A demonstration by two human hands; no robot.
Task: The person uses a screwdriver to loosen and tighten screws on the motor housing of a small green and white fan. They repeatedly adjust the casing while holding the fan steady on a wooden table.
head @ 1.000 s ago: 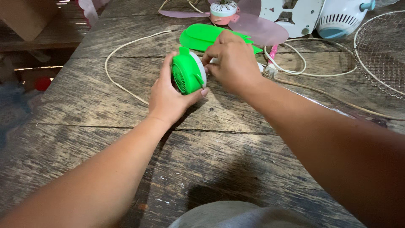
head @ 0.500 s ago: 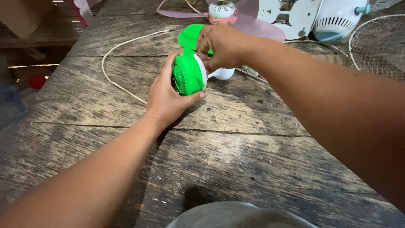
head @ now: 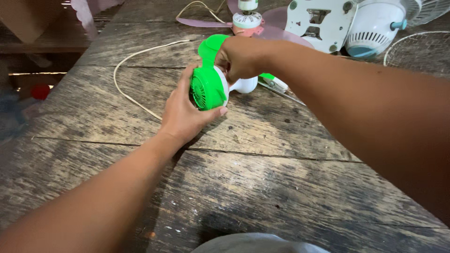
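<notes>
thing: green fan motor housing point(head: 206, 88), round vented plastic shell, held just above the bench point(head: 262, 182)

left hand point(head: 185, 115): cupping it from behind, fingers point(head: 220, 111) wrapped round the rim, so holding it

right hand point(head: 241, 58): pinched shut on its top front edge, next to the white part point(head: 244, 85)

feel: I'd guess light, stiff, a bit slick, thin plastic that could crack

where I'd grab: the rim, not the vents

nearby: white cord point(head: 136, 56), pink blade point(head: 206, 22), white-blue fan point(head: 370, 28)
</notes>
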